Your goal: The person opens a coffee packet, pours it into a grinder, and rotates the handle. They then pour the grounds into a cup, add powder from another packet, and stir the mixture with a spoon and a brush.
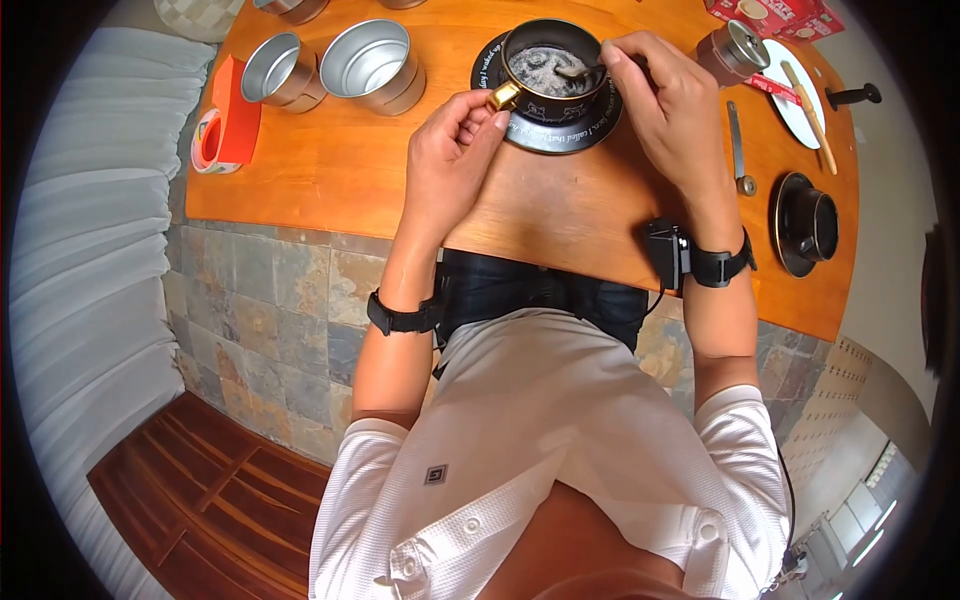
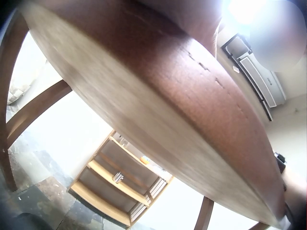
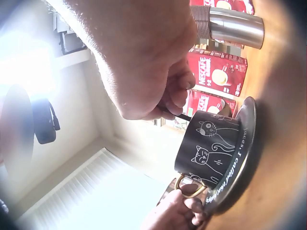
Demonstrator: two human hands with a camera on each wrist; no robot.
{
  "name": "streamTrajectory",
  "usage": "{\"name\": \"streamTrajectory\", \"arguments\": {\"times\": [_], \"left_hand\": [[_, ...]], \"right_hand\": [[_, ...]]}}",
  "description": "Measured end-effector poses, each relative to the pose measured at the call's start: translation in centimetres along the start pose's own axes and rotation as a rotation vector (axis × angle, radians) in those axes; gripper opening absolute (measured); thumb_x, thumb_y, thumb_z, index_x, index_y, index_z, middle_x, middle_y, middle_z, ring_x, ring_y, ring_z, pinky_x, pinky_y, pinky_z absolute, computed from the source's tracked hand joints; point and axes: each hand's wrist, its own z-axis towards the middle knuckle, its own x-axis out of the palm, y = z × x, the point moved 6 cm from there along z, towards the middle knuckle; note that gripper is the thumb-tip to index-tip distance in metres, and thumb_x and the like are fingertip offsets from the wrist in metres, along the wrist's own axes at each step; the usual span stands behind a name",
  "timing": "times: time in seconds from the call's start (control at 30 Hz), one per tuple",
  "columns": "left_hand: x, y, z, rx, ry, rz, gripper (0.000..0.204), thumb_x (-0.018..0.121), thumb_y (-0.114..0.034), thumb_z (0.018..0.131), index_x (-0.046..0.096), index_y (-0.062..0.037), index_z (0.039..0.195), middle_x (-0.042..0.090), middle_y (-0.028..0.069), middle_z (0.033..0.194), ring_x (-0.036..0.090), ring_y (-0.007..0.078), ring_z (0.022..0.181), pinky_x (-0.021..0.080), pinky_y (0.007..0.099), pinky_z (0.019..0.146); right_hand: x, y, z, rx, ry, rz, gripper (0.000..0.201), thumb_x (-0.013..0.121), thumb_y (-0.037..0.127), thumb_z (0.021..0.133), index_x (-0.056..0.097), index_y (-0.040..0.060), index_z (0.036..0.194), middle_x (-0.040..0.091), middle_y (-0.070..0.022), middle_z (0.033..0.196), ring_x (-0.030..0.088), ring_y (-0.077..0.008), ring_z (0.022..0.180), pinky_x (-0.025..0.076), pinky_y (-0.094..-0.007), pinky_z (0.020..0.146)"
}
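Note:
A black cup (image 3: 207, 143) with white cat drawings stands on a black saucer (image 1: 545, 138) with white lettering. Frothy whitish liquid (image 1: 545, 72) shows inside it. My left hand (image 1: 452, 150) pinches the cup's gold handle (image 1: 505, 97) between thumb and fingers. Over the cup's right rim, my right hand (image 1: 672, 105) grips a dark spoon (image 1: 575, 72), its lower end dipping into the liquid. In the right wrist view the right fingers curl round the spoon's upper end above the cup. Mostly the table's edge (image 2: 144, 105) fills the left wrist view.
Metal cups (image 1: 372, 68) and a red box (image 1: 236, 112) with a roll of tape stand at the left. To the right are a metal canister (image 1: 733, 52), a white plate (image 1: 797, 118) with a wooden stick, and another black cup (image 1: 818, 226). Red Nescafe boxes (image 3: 218, 72) stand behind.

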Motion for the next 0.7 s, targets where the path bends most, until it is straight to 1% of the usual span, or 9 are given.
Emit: {"name": "streamTrajectory", "arguments": {"times": [0.07, 0.1, 0.17, 0.37, 0.4, 0.43, 0.5, 0.6, 0.7], "left_hand": [[0.0, -0.1, 0.0, -0.002, 0.002, 0.001, 0.024, 0.074, -0.009, 0.091, 0.068, 0.0048, 0.110, 0.063, 0.0007, 0.083, 0.054, 0.0064, 0.073, 0.048, 0.0213, 0.069], [0.0, -0.2, 0.0, -0.007, 0.006, 0.002, 0.025, 0.074, -0.010, 0.091, 0.068, 0.0048, 0.110, 0.063, 0.0008, 0.083, 0.054, 0.0066, 0.073, 0.048, 0.0214, 0.069], [0.0, -0.1, 0.0, -0.011, 0.008, -0.006, 0.025, 0.074, -0.010, 0.091, 0.067, 0.0048, 0.110, 0.063, 0.0010, 0.083, 0.054, 0.0068, 0.073, 0.048, 0.0216, 0.069], [0.0, -0.2, 0.0, 0.001, 0.014, 0.014, 0.025, 0.074, -0.010, 0.091, 0.067, 0.0047, 0.111, 0.063, 0.0014, 0.083, 0.054, 0.0073, 0.073, 0.048, 0.0219, 0.069], [0.0, -0.2, 0.0, 0.004, 0.019, 0.019, 0.026, 0.074, -0.010, 0.091, 0.067, 0.0045, 0.111, 0.063, 0.0015, 0.084, 0.054, 0.0074, 0.073, 0.048, 0.0219, 0.069], [0.0, -0.3, 0.0, 0.008, 0.023, 0.026, 0.026, 0.074, -0.010, 0.091, 0.067, 0.0042, 0.111, 0.063, 0.0015, 0.084, 0.055, 0.0075, 0.073, 0.048, 0.0219, 0.069], [-0.1, -0.4, 0.0, 0.011, 0.026, 0.030, 0.025, 0.074, -0.009, 0.091, 0.067, 0.0039, 0.111, 0.063, 0.0016, 0.084, 0.055, 0.0075, 0.073, 0.048, 0.0220, 0.069], [-0.1, -0.5, 0.0, 0.014, 0.031, 0.036, 0.024, 0.073, -0.010, 0.091, 0.067, 0.0032, 0.111, 0.063, 0.0017, 0.083, 0.055, 0.0077, 0.073, 0.048, 0.0222, 0.068], [-0.1, -0.5, 0.0, 0.022, 0.031, 0.038, 0.024, 0.073, -0.010, 0.091, 0.067, 0.0028, 0.110, 0.063, 0.0020, 0.083, 0.055, 0.0081, 0.073, 0.048, 0.0224, 0.067]], "right_hand": [[0.2, 0.1, -0.1, -0.020, -0.003, 0.144, 0.013, 0.065, 0.009, 0.096, 0.067, -0.0037, 0.098, 0.064, -0.0117, 0.081, 0.063, -0.0210, 0.071, 0.048, -0.0284, 0.065], [0.4, 0.1, -0.1, -0.024, 0.003, 0.139, 0.013, 0.065, 0.009, 0.096, 0.067, -0.0037, 0.098, 0.064, -0.0117, 0.081, 0.063, -0.0210, 0.071, 0.048, -0.0284, 0.065], [0.5, 0.1, 0.2, -0.052, -0.024, 0.115, 0.014, 0.066, 0.013, 0.094, 0.067, -0.0007, 0.096, 0.066, -0.0136, 0.083, 0.066, -0.0300, 0.072, 0.052, -0.0357, 0.065], [0.2, 1.1, 0.4, -0.068, -0.053, -0.014, 0.013, 0.066, 0.013, 0.095, 0.066, -0.0003, 0.093, 0.066, -0.0137, 0.079, 0.065, -0.0306, 0.070, 0.052, -0.0367, 0.064], [0.1, 1.2, 0.3, 0.000, -0.031, -0.002, 0.013, 0.065, 0.013, 0.095, 0.066, -0.0001, 0.092, 0.066, -0.0141, 0.080, 0.065, -0.0311, 0.069, 0.051, -0.0373, 0.063], [0.0, 1.5, 0.3, -0.005, -0.029, -0.001, 0.013, 0.065, 0.013, 0.095, 0.066, -0.0001, 0.092, 0.066, -0.0141, 0.080, 0.065, -0.0311, 0.069, 0.051, -0.0373, 0.063], [0.0, 1.4, 0.4, 0.067, -0.033, 0.041, 0.014, 0.066, 0.013, 0.095, 0.065, -0.0003, 0.092, 0.065, -0.0153, 0.079, 0.065, -0.0317, 0.069, 0.051, -0.0382, 0.062], [0.2, 1.3, 0.6, 0.005, -0.060, 0.055, 0.014, 0.066, 0.013, 0.095, 0.065, -0.0006, 0.091, 0.065, -0.0162, 0.078, 0.065, -0.0323, 0.068, 0.050, -0.0385, 0.061], [0.4, 0.9, 0.6, -0.013, -0.077, 0.010, 0.015, 0.066, 0.014, 0.095, 0.065, -0.0010, 0.091, 0.064, -0.0168, 0.076, 0.064, -0.0327, 0.066, 0.050, -0.0386, 0.061]]}}
